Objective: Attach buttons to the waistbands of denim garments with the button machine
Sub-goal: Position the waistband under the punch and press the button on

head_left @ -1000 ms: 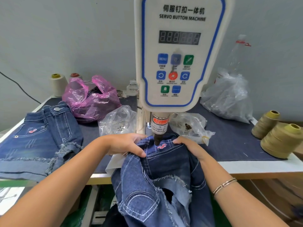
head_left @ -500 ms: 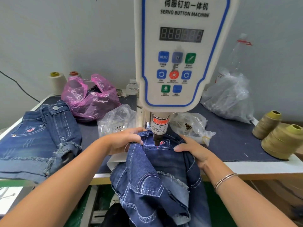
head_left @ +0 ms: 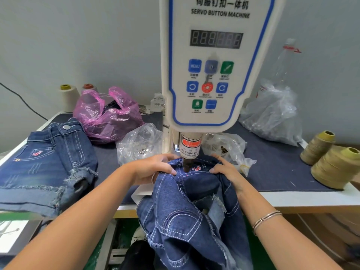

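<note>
Servo button machine upright at centre of table, white housing w/ blue trim, display dark. Its punch head points down onto the waistband of denim shorts.

Shorts: waistband lies flat under the punch, red embroidered logo just right of punch; rest of garment hangs off the table's front edge, frayed hem showing.

Left hand just left of punch, fingers curled over the bunched waistband, gripping the cloth. Right hand just right of punch, fingers bent and pressing down on the waistband edge, thumb tucked at the fabric; grip looks like a pinch. Waistband stretched between the 2 hands. Bangle on right wrist.

Left of machine: finished denim shorts w/ metal button, lying flat; pink plastic bag behind them; clear bag of metal parts near left hand; 2 pale thread cones at wall.

Right of machine: small clear bag just behind right hand, large clear bag farther back, 2 olive thread cones at table's right edge.
</note>
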Tool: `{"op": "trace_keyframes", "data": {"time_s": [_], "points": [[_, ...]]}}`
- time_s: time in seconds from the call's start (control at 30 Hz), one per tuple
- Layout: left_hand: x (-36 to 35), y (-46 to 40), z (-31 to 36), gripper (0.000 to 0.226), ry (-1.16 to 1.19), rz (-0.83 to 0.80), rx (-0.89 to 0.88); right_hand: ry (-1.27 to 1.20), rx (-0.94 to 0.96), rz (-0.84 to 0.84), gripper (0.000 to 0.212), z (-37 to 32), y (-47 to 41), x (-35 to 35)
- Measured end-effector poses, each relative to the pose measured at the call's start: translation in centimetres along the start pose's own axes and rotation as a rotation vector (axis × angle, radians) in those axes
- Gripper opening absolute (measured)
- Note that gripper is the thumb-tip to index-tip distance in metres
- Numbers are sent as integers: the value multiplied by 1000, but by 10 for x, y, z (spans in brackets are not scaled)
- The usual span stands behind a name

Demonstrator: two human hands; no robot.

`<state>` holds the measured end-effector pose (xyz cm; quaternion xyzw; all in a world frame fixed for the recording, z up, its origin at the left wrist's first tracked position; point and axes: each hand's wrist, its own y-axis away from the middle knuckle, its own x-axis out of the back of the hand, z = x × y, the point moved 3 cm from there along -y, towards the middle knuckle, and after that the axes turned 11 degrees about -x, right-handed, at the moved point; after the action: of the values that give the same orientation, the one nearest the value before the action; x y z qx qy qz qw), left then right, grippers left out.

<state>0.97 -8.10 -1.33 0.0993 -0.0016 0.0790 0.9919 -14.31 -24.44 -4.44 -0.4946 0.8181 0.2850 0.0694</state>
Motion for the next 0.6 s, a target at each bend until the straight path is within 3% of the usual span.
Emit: {"op": "trace_keyframes", "data": {"time_s": [0.13,0.43,0.6], "points": [[0,-3,-7,52,91,-22,-23,-16,2,16,41,0,0,-1],[-4,-2,-11,81,122,-28,-59,-13,2,59,41,-1,-1,-4],[0,4,-1,88,-158,2,-33,14,-3,76,40,-1,2,-6]]}}
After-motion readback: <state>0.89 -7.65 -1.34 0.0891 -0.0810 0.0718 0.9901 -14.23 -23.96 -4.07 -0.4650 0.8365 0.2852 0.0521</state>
